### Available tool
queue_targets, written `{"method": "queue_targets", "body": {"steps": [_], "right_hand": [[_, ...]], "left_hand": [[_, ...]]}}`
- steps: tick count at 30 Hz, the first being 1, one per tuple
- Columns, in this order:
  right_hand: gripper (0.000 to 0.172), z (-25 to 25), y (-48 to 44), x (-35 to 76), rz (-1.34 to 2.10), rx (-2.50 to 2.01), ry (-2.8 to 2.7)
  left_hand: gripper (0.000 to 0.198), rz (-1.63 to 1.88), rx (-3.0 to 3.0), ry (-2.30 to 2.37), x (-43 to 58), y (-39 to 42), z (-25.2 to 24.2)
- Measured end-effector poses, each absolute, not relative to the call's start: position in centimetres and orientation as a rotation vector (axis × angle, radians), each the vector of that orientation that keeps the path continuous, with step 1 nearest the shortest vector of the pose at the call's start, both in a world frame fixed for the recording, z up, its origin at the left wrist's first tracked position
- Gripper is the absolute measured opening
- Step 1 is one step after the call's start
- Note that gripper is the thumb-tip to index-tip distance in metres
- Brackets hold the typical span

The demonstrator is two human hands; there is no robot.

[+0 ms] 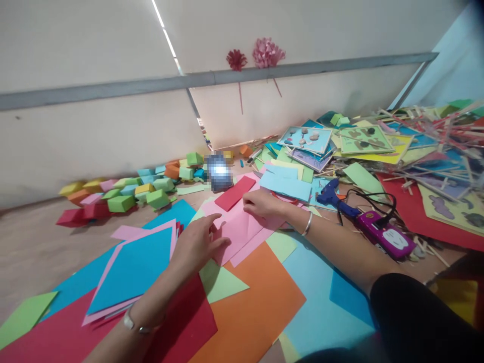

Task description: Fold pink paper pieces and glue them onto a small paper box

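Observation:
A creased sheet of pink paper [236,228] lies in front of me on top of other coloured sheets. My right hand [260,203] has its fingers curled together on the sheet's right part, at the crease; the fingertips are partly hidden. At the sheet's left edge, my left hand [198,242] holds nothing, thumb and fingers apart. Just beyond the hands is a small red paper piece [235,193]. Light blue paper strips [286,185] lie past my right hand, with part of a red-handled tool [289,199] showing beneath them.
Folded paper cubes [121,203] are heaped at the back left. On the right lie a blue glue gun [340,201], a purple power box [385,234] and framed stone pictures [306,138]. A stack of blue and pink sheets [132,272] sits by my left forearm. Paper flowers [267,52] hang on the wall rail.

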State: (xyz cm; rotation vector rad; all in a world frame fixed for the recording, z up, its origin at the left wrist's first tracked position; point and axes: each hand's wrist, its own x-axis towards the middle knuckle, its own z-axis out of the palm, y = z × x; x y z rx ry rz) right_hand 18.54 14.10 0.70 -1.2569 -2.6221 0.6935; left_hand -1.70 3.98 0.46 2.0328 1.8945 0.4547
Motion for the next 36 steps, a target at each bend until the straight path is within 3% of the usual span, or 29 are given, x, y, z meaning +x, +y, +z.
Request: {"method": "queue_targets", "body": {"steps": [4,10,16,24,31,36], "right_hand": [[0.011,0.7,15.0,18.6,0.76,-1.133,-2.366],[0.016,0.4,14.6,18.1,0.677,-1.108,-2.075],[0.02,0.9,11.4,16.9,0.469,-0.983,-1.98],[0.018,0.2,9.0,16.1,0.261,-0.513,-2.348],[0.019,1.0,9.6,16.2,0.472,-0.832,-2.202],[0.013,3.4,11.0,16.7,0.431,-0.917,-2.068]], "left_hand": [[0.03,0.942,1.522,1.888,-2.6,4.5,1.0],[0.058,1.413,0.994,1.61,-2.9,5.3,0.6],[0.042,1.382,0.695,1.208,-2.0,5.2,0.6],[0.044,1.494,0.626,0.996,-2.5,5.2,0.5],[0.06,1.524,0.717,1.06,-3.6,5.6,0.4],[0.052,1.463,0.82,1.136,-3.5,5.3,0.8]]}}
